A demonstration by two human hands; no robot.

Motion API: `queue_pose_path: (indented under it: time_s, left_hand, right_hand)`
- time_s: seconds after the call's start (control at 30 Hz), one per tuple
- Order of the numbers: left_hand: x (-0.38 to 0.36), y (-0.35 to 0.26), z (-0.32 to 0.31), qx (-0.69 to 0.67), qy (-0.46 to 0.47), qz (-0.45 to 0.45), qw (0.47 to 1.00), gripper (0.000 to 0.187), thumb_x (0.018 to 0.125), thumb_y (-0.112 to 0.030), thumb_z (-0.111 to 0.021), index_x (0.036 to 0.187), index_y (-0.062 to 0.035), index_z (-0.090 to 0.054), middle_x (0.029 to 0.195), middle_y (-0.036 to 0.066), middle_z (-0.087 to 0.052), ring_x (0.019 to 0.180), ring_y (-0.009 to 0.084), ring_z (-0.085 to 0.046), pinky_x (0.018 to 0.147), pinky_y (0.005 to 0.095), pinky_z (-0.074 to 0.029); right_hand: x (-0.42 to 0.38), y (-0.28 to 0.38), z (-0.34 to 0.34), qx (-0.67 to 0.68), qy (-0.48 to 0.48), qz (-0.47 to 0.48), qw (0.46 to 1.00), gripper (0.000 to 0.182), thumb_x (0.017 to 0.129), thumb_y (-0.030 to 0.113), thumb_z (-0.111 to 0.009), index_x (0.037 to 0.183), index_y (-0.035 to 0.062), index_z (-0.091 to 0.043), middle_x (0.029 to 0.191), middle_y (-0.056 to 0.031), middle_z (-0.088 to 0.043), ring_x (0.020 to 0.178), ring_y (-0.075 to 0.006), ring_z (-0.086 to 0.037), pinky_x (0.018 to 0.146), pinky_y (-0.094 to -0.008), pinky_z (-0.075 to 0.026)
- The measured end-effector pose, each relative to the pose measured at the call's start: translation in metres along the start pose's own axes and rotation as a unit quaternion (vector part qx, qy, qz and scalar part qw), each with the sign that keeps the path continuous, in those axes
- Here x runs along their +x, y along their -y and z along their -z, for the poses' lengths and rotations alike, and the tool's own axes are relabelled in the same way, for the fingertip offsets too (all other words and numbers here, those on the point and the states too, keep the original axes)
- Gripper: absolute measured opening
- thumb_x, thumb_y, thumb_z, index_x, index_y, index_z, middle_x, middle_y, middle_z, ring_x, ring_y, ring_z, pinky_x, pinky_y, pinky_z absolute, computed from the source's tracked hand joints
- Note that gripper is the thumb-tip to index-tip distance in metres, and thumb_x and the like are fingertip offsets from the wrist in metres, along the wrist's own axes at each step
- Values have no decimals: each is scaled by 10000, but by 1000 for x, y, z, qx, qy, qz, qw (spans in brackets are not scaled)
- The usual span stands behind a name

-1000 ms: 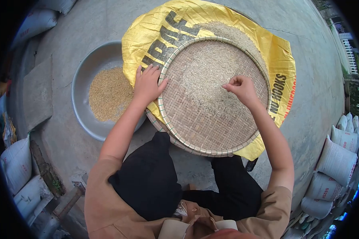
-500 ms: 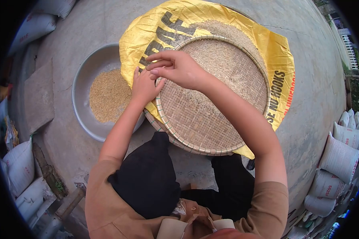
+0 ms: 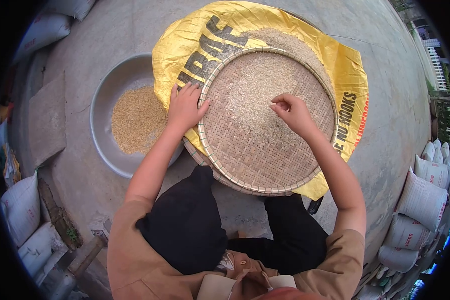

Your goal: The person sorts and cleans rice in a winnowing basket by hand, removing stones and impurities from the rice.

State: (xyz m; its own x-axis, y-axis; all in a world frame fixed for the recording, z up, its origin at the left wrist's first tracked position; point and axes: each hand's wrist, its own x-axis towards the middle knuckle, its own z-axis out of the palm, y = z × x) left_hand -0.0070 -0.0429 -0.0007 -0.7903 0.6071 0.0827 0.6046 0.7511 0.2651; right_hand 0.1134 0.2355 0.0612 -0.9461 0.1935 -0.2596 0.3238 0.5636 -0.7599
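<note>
A round woven bamboo winnowing tray [image 3: 255,165] lies before me, with pale grain [image 3: 250,100] spread over its upper part. My left hand [image 3: 186,107] rests at the tray's left rim, fingers stretched and spread, thumb against the rim. Over the right part of the tray, my right hand [image 3: 295,116] is closed, thumb and fingertips brought together. Whatever it may hold is too small to make out. Beneath the tray lies a yellow sack [image 3: 352,70] with black print, bearing more grain along the tray's far edge.
To the left stands a grey metal basin [image 3: 101,135] holding golden grain [image 3: 135,120]. Part of another woven tray [image 3: 195,152] shows under the first. White filled sacks [image 3: 422,197] are piled at the right, and more sacks [image 3: 22,210] stand at the left on the concrete floor.
My right hand has moved from above my left hand, at the tray's left edge, rightward and down over the grain. Its fingers have curled in. The left hand stays at the rim.
</note>
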Motion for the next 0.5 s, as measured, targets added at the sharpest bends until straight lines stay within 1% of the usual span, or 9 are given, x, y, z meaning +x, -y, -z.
queue_pose_path:
  time_s: [0.03, 0.07, 0.13, 0.17, 0.2, 0.27, 0.3, 0.37, 0.5]
  left_hand:
    - [0, 0, -1, 0, -5, -1, 1000, 470, 847, -409, -532, 1127, -35, -585, 1236, 111, -551, 1235, 241, -436, 1089, 459, -167]
    - [0, 0, -3, -2, -5, -3, 1000, 470, 847, -409, -532, 1127, -35, -585, 1236, 111, -551, 1235, 241, -436, 1089, 459, -167]
    - [0, 1, -5, -5, -33, -14, 999, 444, 831, -399, -546, 1076, -33, -605, 1199, 120, -571, 1204, 258, -462, 1076, 480, -189]
    - [0, 1, -6, -5, -33, -13, 999, 444, 831, -399, -546, 1076, -33, -605, 1199, 120, -571, 1204, 258, -462, 1076, 480, -189]
    - [0, 1, -6, -7, -36, -13, 999, 444, 832, -401, -544, 1075, -34, -606, 1200, 120, -570, 1205, 258, -461, 1076, 479, -187]
    - [-1, 2, -5, -8, -38, -13, 999, 443, 833, -402, -543, 1074, -36, -606, 1201, 120, -570, 1206, 257, -460, 1077, 477, -185]
    - [-1, 1, -5, -8, -36, -12, 999, 443, 834, -403, -542, 1075, -36, -606, 1203, 119, -569, 1207, 257, -459, 1078, 476, -183]
    - [0, 0, -5, -8, -34, -14, 999, 443, 835, -403, -541, 1077, -37, -606, 1205, 119, -568, 1208, 257, -458, 1079, 474, -181]
    - [0, 1, -4, -8, -30, -13, 999, 445, 834, -400, -543, 1082, -36, -605, 1207, 121, -566, 1210, 259, -457, 1079, 473, -179]
  right_hand:
    - [-8, -10, 0, -45, -3, -23, 999, 224, 764, 149, -701, 939, 20, -650, 805, -84, -625, 698, -187, -584, 678, -302, -485]
    - [-14, -20, -1, -45, -4, -25, 999, 224, 764, 149, -701, 939, 20, -650, 805, -84, -625, 698, -187, -584, 678, -302, -485]
    - [-22, -34, -5, -89, 18, 19, 996, 175, 783, 110, -684, 918, 7, -641, 814, -79, -625, 699, -146, -573, 664, -280, -481]
    - [-25, -37, -7, -94, 26, 33, 995, 160, 779, 106, -680, 904, 14, -640, 806, -91, -606, 694, -162, -571, 661, -291, -479]
    - [-26, -40, -9, -94, 26, 34, 995, 160, 779, 106, -680, 904, 14, -640, 806, -91, -606, 694, -162, -571, 661, -291, -479]
    - [-26, -41, -13, -139, 26, 88, 986, 140, 775, 106, -683, 882, 27, -640, 815, -94, -588, 709, -189, -572, 671, -307, -478]
    - [-25, -41, -15, -138, 26, 87, 986, 140, 775, 106, -683, 882, 27, -640, 815, -94, -588, 709, -189, -572, 671, -307, -478]
    - [-22, -38, -16, -148, 39, 22, 988, 123, 778, 138, -660, 867, 54, -644, 888, -107, -597, 816, -261, -598, 723, -345, -485]
    - [-19, -39, -23, -123, 39, -6, 992, 128, 781, 155, -658, 859, 55, -640, 875, -107, -590, 815, -258, -596, 721, -345, -483]
